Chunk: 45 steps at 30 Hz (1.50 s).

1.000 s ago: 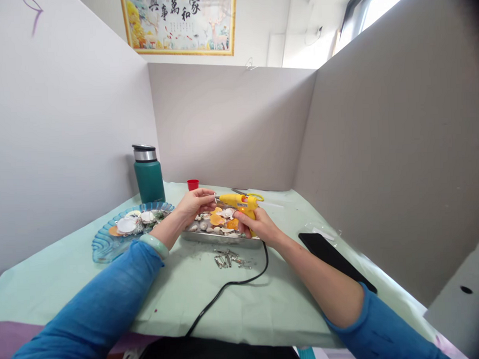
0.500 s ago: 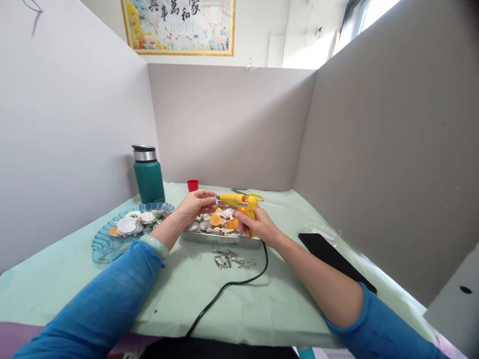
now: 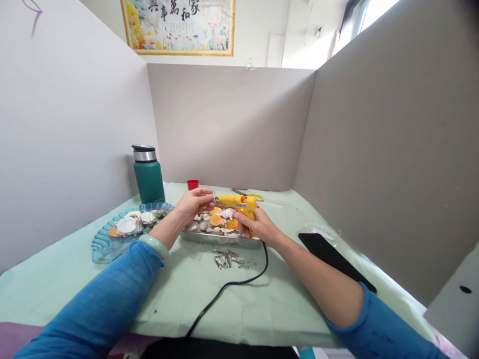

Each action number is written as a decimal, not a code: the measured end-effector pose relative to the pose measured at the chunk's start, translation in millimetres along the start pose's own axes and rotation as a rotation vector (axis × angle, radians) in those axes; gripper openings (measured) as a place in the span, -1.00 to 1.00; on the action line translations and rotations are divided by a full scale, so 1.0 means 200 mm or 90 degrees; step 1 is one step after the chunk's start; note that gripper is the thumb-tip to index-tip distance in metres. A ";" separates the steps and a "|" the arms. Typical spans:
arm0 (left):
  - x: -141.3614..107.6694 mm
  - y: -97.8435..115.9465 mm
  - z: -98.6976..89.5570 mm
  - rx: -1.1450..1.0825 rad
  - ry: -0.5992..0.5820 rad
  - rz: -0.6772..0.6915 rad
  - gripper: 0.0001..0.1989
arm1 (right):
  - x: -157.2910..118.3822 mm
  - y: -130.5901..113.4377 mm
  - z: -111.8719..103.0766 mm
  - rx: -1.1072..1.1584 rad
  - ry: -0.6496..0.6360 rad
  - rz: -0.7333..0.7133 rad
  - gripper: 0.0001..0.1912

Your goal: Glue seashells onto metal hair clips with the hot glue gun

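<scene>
My right hand (image 3: 259, 227) is wrapped round the handle of a yellow hot glue gun (image 3: 236, 201), its nozzle pointing left. A clear glue stick (image 3: 271, 204) sticks out of the gun's back end. Right at the nozzle, my left hand (image 3: 195, 203) pinches a small pale piece, too small to name. Below both hands lies a metal tray (image 3: 221, 240) filled with white and orange shells (image 3: 216, 220). Small metal pins or clips (image 3: 228, 259) are heaped on the cloth in front of the tray.
A blue shell-shaped dish (image 3: 102, 249) of shells stands at left, with a green bottle (image 3: 148, 180) behind it. A red cup (image 3: 192, 185) and scissors (image 3: 256, 195) lie farther back. The black cord (image 3: 223, 290) runs to the front edge. A black flat object (image 3: 336, 262) lies at right.
My left hand and the glue gun have shifted very slightly to the left. Both hands keep their grips; the objects on the table have stayed put.
</scene>
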State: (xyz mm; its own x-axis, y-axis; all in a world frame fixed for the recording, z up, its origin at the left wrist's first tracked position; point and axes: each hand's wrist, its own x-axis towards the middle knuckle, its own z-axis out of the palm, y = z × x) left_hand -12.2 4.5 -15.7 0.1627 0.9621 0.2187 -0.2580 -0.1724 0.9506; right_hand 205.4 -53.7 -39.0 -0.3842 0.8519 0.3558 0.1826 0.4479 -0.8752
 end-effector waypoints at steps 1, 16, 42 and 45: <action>0.00 0.00 0.00 -0.001 0.004 -0.002 -0.77 | 0.00 0.00 0.00 -0.002 0.000 0.002 -0.51; 0.01 0.00 0.00 -0.017 0.018 0.007 -0.76 | 0.00 -0.01 0.00 -0.013 -0.001 -0.002 -0.53; 0.00 -0.01 0.00 0.028 -0.030 -0.009 -0.74 | 0.00 -0.01 0.01 0.013 0.025 -0.010 -0.53; 0.00 -0.02 0.00 0.033 -0.028 -0.008 -0.75 | -0.01 -0.02 0.01 0.020 0.027 -0.014 -0.53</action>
State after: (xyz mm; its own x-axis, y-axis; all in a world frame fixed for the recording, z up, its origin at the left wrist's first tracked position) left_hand -10.5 4.2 -18.9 0.2080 0.9542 0.2150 -0.2058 -0.1721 0.9633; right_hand 202.9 -57.0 -36.9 -0.3493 0.8531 0.3876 0.1457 0.4580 -0.8769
